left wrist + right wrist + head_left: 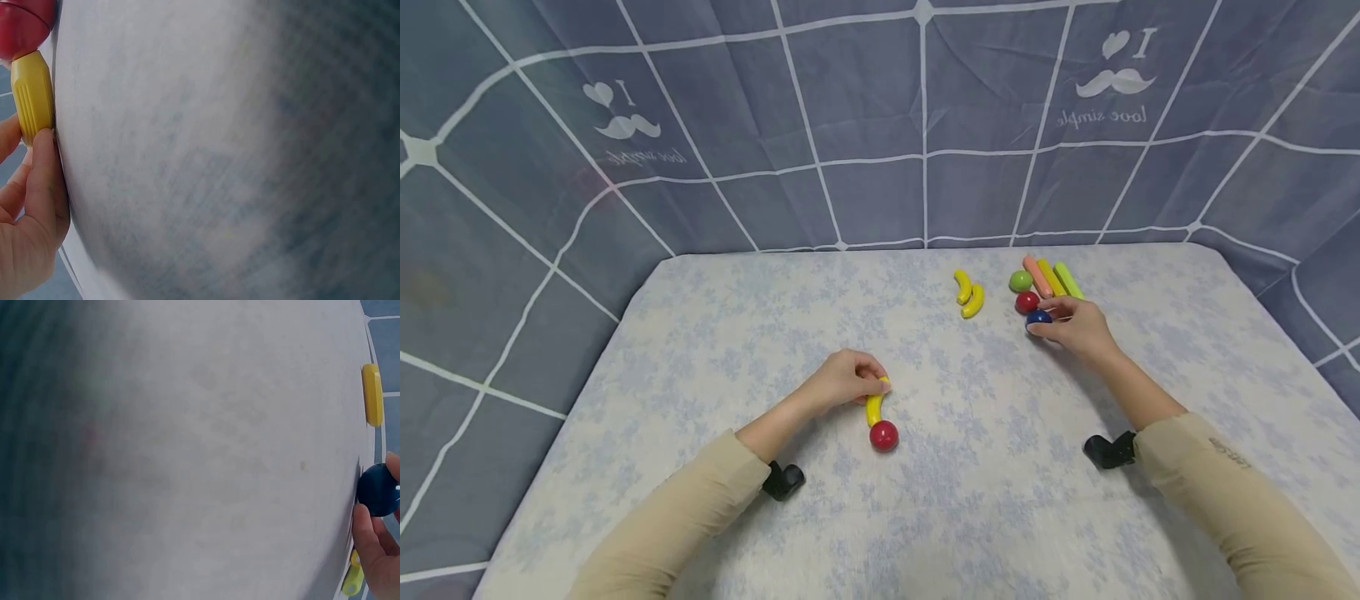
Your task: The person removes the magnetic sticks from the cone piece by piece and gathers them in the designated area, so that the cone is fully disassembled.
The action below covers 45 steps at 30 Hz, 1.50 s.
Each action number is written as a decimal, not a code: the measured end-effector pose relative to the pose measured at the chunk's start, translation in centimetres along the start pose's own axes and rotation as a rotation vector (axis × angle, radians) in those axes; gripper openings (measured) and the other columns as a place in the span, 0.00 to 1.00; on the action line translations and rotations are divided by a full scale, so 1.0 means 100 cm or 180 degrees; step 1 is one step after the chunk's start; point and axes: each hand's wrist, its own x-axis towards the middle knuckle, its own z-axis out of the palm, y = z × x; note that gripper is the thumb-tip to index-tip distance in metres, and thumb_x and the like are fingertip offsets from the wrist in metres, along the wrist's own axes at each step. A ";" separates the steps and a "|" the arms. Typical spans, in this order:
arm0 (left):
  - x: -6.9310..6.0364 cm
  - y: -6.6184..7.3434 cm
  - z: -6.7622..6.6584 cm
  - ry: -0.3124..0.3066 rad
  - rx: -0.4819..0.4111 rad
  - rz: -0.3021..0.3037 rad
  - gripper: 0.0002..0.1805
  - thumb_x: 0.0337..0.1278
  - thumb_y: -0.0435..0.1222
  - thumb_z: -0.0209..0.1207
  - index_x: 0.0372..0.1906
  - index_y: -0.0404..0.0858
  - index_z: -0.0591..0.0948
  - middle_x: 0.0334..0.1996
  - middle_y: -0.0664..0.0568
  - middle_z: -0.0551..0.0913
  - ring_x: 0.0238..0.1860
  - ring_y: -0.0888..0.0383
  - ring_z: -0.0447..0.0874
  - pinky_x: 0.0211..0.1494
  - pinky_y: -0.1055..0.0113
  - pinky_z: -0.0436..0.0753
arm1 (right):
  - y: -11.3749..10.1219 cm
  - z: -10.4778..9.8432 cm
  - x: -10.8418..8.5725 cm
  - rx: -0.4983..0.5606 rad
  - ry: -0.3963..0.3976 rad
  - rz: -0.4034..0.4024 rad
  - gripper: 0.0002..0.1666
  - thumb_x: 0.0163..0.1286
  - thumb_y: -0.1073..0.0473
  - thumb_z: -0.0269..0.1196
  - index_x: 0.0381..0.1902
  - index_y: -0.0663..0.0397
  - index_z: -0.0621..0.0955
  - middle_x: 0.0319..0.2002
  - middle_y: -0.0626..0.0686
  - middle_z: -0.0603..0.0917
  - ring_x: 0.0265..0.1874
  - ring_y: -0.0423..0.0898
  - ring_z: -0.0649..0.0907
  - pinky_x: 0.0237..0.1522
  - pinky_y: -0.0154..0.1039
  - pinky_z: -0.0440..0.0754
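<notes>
Near the middle of the table, my left hand (844,381) pinches the upper end of a small yellow toy banana (873,410) between thumb and fingers. A shiny red ball (883,436) sits at the banana's lower end; the left wrist view shows the banana (32,87) and ball (24,28) meeting. Farther back on the right, my right hand (1081,331) holds a dark blue ball (1038,317) between thumb and fingers. In the right wrist view this blue ball (376,490) is low at the tabletop, partly covered by fingertips.
Two more toy bananas (973,302) lie left of the right hand. Beside that hand are another red ball (1027,302), a green ball (1020,281), and orange (1037,277), yellow (1050,277) and light green sticks (1068,280). A grey-blue curtain (880,125) hangs behind the table.
</notes>
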 end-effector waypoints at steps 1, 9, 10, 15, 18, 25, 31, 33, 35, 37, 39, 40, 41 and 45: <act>0.000 0.000 0.000 -0.0010 -0.0009 0.0008 0.04 0.53 0.32 0.63 0.32 0.34 0.82 0.23 0.49 0.75 0.22 0.59 0.73 0.28 0.70 0.77 | 0.000 0.000 0.000 0.0023 0.0000 0.0015 0.30 0.60 0.56 0.66 0.56 0.65 0.72 0.52 0.65 0.70 0.49 0.57 0.70 0.30 0.25 0.74; 0.000 -0.001 0.001 -0.0039 -0.0039 0.0022 0.04 0.53 0.31 0.63 0.32 0.33 0.82 0.22 0.50 0.76 0.22 0.59 0.73 0.27 0.70 0.77 | -0.001 -0.001 -0.002 0.0105 -0.0012 0.0120 0.31 0.60 0.56 0.67 0.57 0.65 0.72 0.51 0.64 0.71 0.44 0.54 0.71 0.30 0.27 0.76; 0.000 0.000 0.001 -0.0036 -0.0036 0.0021 0.04 0.53 0.31 0.63 0.32 0.34 0.82 0.22 0.50 0.75 0.22 0.59 0.73 0.27 0.70 0.77 | -0.001 -0.001 -0.002 0.0102 -0.0005 0.0127 0.31 0.59 0.55 0.67 0.57 0.65 0.72 0.51 0.65 0.71 0.44 0.54 0.71 0.30 0.27 0.76; -0.001 0.000 0.003 -0.0052 -0.0060 0.0024 0.04 0.53 0.31 0.63 0.32 0.33 0.82 0.22 0.50 0.75 0.22 0.59 0.72 0.27 0.71 0.77 | 0.000 -0.001 -0.004 0.0089 0.0011 0.0127 0.32 0.59 0.55 0.67 0.57 0.65 0.72 0.52 0.65 0.70 0.46 0.56 0.70 0.29 0.26 0.76; -0.001 0.000 0.004 -0.0080 -0.0089 0.0008 0.04 0.54 0.31 0.63 0.33 0.33 0.82 0.23 0.50 0.75 0.22 0.59 0.73 0.28 0.70 0.77 | 0.001 -0.002 -0.004 0.0076 -0.0015 0.0137 0.32 0.59 0.54 0.67 0.57 0.65 0.72 0.52 0.65 0.70 0.48 0.57 0.70 0.30 0.26 0.75; -0.001 0.000 0.002 -0.0028 -0.0100 -0.0003 0.05 0.53 0.31 0.63 0.33 0.32 0.82 0.23 0.50 0.75 0.23 0.59 0.73 0.29 0.70 0.78 | 0.000 -0.003 -0.003 0.0062 -0.0017 0.0070 0.32 0.59 0.56 0.67 0.58 0.65 0.72 0.53 0.65 0.70 0.49 0.57 0.70 0.30 0.25 0.75; -0.002 0.000 0.002 -0.0037 -0.0086 0.0050 0.05 0.53 0.31 0.63 0.33 0.31 0.81 0.23 0.50 0.75 0.23 0.59 0.73 0.29 0.69 0.78 | -0.003 -0.006 -0.005 0.0261 -0.0070 0.0132 0.33 0.60 0.58 0.67 0.60 0.65 0.70 0.52 0.63 0.71 0.40 0.47 0.76 0.33 0.28 0.78; -0.003 0.001 0.002 -0.0011 -0.0065 0.0049 0.05 0.53 0.31 0.63 0.33 0.32 0.81 0.23 0.50 0.75 0.23 0.59 0.73 0.29 0.69 0.79 | -0.005 -0.009 -0.005 0.0348 -0.0102 0.0131 0.34 0.60 0.58 0.67 0.61 0.65 0.69 0.52 0.63 0.70 0.36 0.43 0.77 0.36 0.30 0.80; -0.003 0.002 0.001 0.0016 -0.0045 0.0038 0.05 0.53 0.31 0.63 0.32 0.32 0.81 0.23 0.49 0.75 0.23 0.59 0.73 0.29 0.69 0.79 | -0.008 -0.014 -0.006 0.0319 -0.0110 0.0074 0.34 0.60 0.56 0.66 0.61 0.66 0.69 0.53 0.63 0.71 0.36 0.40 0.77 0.36 0.29 0.79; -0.003 0.003 0.001 0.0038 -0.0023 0.0033 0.05 0.53 0.31 0.63 0.32 0.32 0.81 0.23 0.49 0.75 0.23 0.59 0.73 0.29 0.69 0.79 | -0.011 -0.019 -0.007 0.0236 -0.0086 -0.0010 0.34 0.61 0.53 0.66 0.60 0.65 0.69 0.53 0.63 0.72 0.38 0.41 0.76 0.36 0.27 0.77; -0.003 0.003 0.001 0.0045 -0.0006 0.0028 0.05 0.53 0.31 0.63 0.32 0.32 0.81 0.23 0.49 0.75 0.23 0.59 0.73 0.29 0.69 0.79 | -0.015 -0.023 -0.008 0.0192 -0.0050 -0.0111 0.34 0.61 0.52 0.65 0.60 0.66 0.70 0.53 0.63 0.72 0.40 0.42 0.74 0.35 0.24 0.75; -0.003 0.003 0.001 0.0047 -0.0004 0.0025 0.05 0.53 0.31 0.63 0.32 0.32 0.81 0.23 0.49 0.75 0.23 0.59 0.73 0.29 0.69 0.79 | -0.017 -0.025 -0.009 0.0168 -0.0035 -0.0153 0.34 0.62 0.51 0.65 0.59 0.66 0.70 0.53 0.63 0.73 0.40 0.42 0.73 0.35 0.23 0.74; -0.003 0.003 0.001 0.0048 -0.0006 0.0021 0.05 0.53 0.31 0.63 0.32 0.32 0.81 0.23 0.49 0.74 0.23 0.59 0.73 0.29 0.69 0.79 | -0.019 -0.027 -0.010 0.0186 -0.0024 -0.0193 0.34 0.62 0.52 0.65 0.59 0.66 0.70 0.52 0.63 0.73 0.40 0.41 0.73 0.35 0.22 0.73; -0.005 0.003 0.001 0.0067 -0.0021 0.0024 0.05 0.53 0.31 0.63 0.33 0.32 0.81 0.23 0.49 0.74 0.24 0.59 0.73 0.30 0.69 0.79 | -0.026 -0.027 -0.012 0.0297 -0.0044 -0.0275 0.33 0.61 0.53 0.66 0.59 0.67 0.70 0.52 0.64 0.72 0.38 0.38 0.73 0.36 0.22 0.74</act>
